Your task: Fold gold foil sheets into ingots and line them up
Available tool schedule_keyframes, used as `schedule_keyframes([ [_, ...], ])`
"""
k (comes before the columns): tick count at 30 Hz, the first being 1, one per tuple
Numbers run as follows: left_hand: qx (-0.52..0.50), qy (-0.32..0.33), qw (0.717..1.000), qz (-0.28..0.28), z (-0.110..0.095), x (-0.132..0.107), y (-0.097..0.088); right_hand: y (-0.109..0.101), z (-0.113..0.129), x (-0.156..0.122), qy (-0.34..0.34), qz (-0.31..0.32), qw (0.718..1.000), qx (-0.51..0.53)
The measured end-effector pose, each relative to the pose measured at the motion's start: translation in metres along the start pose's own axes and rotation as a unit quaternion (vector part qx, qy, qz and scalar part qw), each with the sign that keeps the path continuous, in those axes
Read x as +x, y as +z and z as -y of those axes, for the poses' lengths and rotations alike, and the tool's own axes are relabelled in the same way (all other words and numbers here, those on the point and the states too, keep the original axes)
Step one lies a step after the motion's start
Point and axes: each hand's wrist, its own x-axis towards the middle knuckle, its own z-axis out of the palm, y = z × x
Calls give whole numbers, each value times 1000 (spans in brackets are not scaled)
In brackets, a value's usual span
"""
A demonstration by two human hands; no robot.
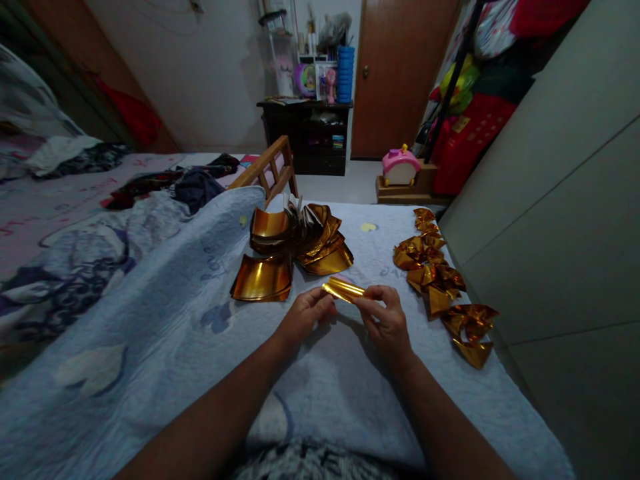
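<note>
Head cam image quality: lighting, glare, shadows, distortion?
Head view: dim room light, bright streaks on the gold strip; head view: soft shadows beside the left hand and right hand; head view: wide-angle stretch toward the edges, left edge soft.

Gold foil (345, 289) on pale-blue heart-patterned bedcover (195, 353)

The light is dim; soft shadow lies between the hands (386, 325), glare streaks their gold sheet (344, 289), picture edges stretch.
</note>
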Motion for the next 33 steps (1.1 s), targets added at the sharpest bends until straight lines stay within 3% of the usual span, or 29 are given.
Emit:
schedule_keyframes([
  [7, -103, -47, 993, -45, 0, 4, -1, 1, 5, 0, -32, 37, 999, -16],
  [11, -119, -52, 989, -68, 1, 6, -1, -1, 7, -1, -9, 45, 998, -32],
  [17, -98, -34, 992, -72, 0, 5, 0, 2, 1, -3, 24, 21, 998, -55],
  [26, -88, -25, 994, -62, 2, 4, 1, 5, -1, -2, 27, 97, 995, -2],
  [30, -68, -19, 996, -61, 1, 4, 2, 7, -3, -4, 75, 117, 989, 45],
  [33, -41, 22, 995, -92, 2, 3, 3, 8, -2, -3, 117, 125, 982, 74],
])
